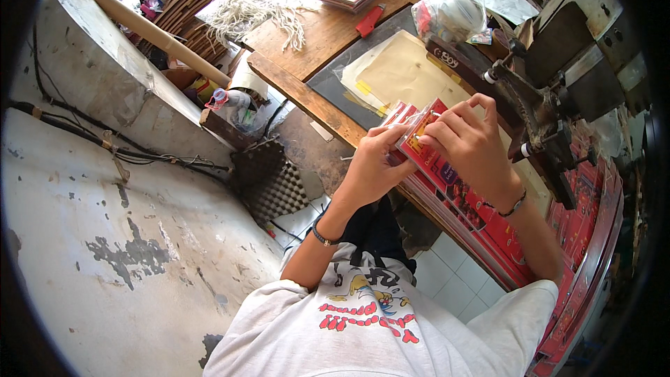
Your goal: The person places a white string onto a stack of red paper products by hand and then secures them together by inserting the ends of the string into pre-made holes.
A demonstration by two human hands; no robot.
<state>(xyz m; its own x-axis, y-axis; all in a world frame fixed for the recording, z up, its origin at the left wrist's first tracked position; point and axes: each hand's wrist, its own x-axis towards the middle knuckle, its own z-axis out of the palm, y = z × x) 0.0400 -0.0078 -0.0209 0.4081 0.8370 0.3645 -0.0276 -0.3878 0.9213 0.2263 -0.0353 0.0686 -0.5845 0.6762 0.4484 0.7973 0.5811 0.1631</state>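
A stack of long red printed cards (457,199) with dark fruit pictures lies slantwise over the near edge of the wooden workbench (307,56). At its far left end my left hand (377,164) is closed on the stack, thumb on the near side. My right hand (471,143) is at the same end, over the top face. Its thumb and index finger pinch at the top corner, and the other fingers are bent and raised. Whether a single card is between those fingertips cannot be made out.
A dark metal press-like machine (534,112) stands close to the right. More red printed sheets (586,216) are piled below it. Manila card (412,70), a red cutter (370,21), white strings (258,17) and a plastic bag (447,14) lie on the bench. A peeling wall (125,202) borders the left.
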